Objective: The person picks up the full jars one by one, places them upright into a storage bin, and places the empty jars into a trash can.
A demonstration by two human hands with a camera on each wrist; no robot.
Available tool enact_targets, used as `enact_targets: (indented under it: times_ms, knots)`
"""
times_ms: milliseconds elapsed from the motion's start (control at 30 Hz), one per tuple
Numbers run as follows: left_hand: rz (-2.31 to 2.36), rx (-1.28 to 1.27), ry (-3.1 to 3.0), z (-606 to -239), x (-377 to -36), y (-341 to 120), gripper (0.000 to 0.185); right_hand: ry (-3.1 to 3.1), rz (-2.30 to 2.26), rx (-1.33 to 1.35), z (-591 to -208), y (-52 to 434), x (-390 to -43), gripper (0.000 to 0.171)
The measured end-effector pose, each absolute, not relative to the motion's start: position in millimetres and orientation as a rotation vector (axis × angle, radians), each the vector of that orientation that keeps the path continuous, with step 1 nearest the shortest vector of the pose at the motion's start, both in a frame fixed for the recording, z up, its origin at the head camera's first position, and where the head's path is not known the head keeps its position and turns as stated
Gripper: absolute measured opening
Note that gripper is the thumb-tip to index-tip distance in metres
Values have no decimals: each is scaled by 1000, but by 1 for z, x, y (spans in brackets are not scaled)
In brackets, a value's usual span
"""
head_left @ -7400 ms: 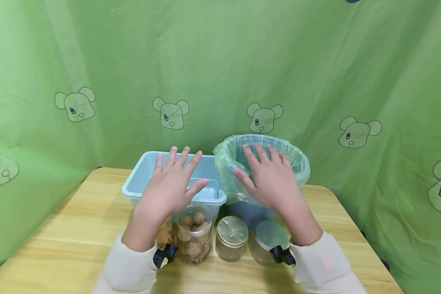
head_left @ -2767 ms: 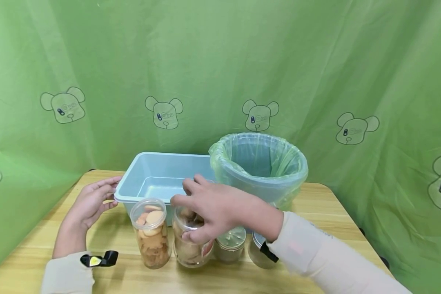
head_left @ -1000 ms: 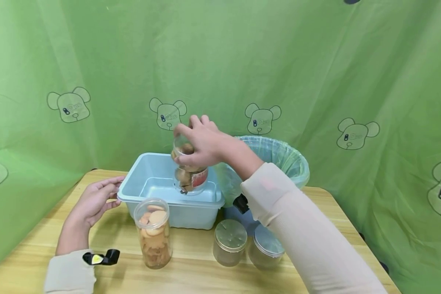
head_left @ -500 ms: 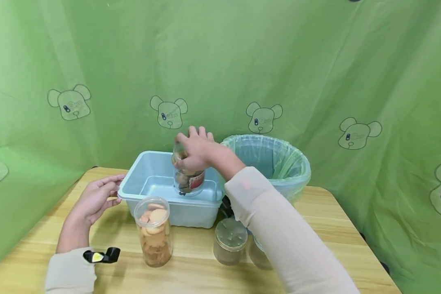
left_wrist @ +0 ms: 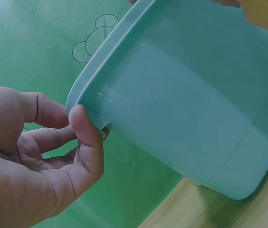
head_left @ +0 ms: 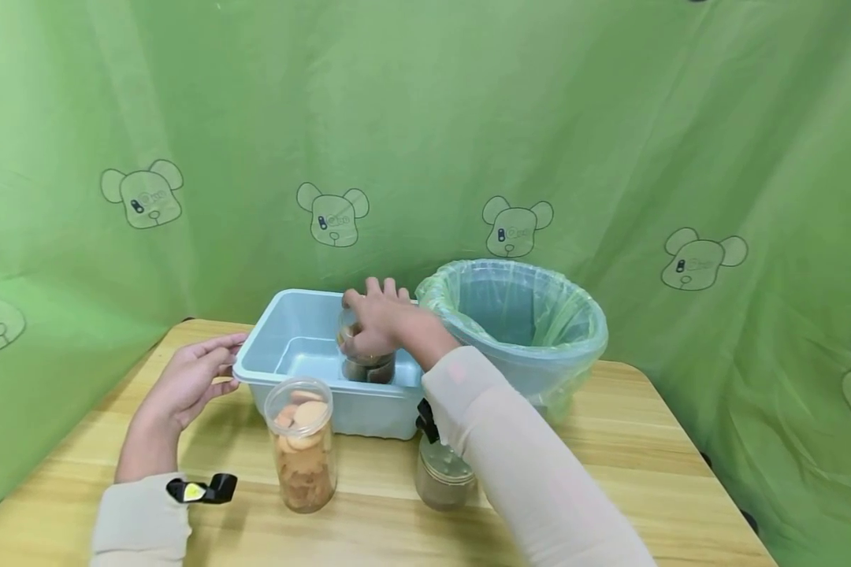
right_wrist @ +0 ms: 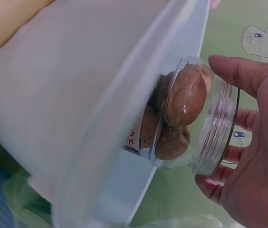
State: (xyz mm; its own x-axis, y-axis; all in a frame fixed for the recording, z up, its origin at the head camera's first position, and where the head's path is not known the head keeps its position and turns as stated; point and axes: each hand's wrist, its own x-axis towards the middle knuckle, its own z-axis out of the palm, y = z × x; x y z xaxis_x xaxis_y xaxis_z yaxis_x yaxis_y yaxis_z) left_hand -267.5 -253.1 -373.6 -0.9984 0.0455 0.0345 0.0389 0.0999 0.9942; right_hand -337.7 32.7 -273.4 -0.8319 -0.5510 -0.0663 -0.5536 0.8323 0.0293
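My left hand pinches the rim at the left end of a light blue plastic basin; in the left wrist view its thumb and fingers meet at the basin's corner. My right hand grips the top of a clear jar of brown, walnut-like lumps. The jar stands upright inside the basin, toward its right end, its lower part partly behind the front rim. In the right wrist view, the thumb and fingers go round the jar's ridged neck.
A tall clear jar of round biscuits stands before the basin. To its right is a shorter lidded jar, partly under the right sleeve. A blue bin with a green bag liner stands right of the basin. Green cloth hangs behind.
The right hand has gripped the jar of brown lumps, lifted it off the table and lowered it into the basin. The left hand moved to the basin's left rim. The fourth jar is now hidden.
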Motion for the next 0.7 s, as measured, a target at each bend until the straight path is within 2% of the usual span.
enact_targets:
  times_ms: [700]
  knots:
    - [2106, 87, 2320, -374, -268, -254, 51, 2910, 68, -884, -311, 37, -338, 63]
